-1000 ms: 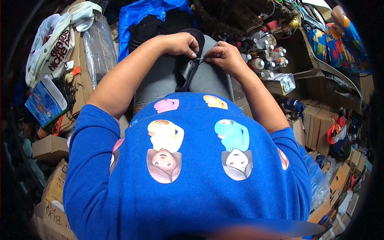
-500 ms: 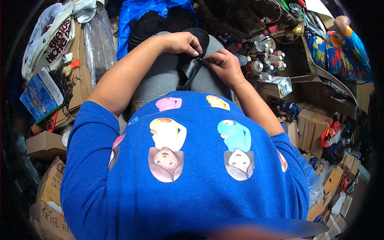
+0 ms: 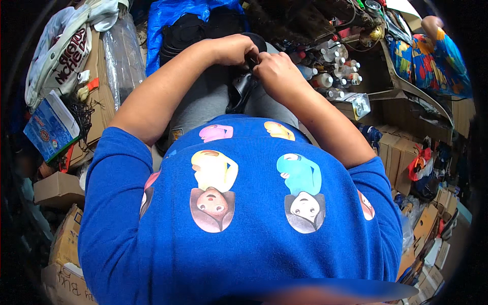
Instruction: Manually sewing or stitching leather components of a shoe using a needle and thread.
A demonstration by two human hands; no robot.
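Observation:
Across my grey-clad lap lies a glossy black shoe (image 3: pixel 240 91), with a flat, dark, rounded part at its far end. My left hand (image 3: pixel 235 50) curls over that far part, fingers bent down and mostly out of sight. Close beside it, my right hand (image 3: pixel 277 71) pinches at the shoe's edge with closed fingers. Both sets of fingertips nearly meet there. Whether a thin thread or tool sits between them is too small to tell.
Beyond my knees, black rounded pieces (image 3: pixel 185 33) lie on a blue plastic sheet (image 3: pixel 155 25). Several small bottles (image 3: pixel 351 68) stand to the right. Cardboard boxes (image 3: pixel 58 189) and a blue book (image 3: pixel 51 127) are at my left. Another person's patterned clothing (image 3: pixel 427 61) shows at far right.
My right hand has moved left and inward, closing up against my left hand at the shoe. The left hand has shifted slightly farther away.

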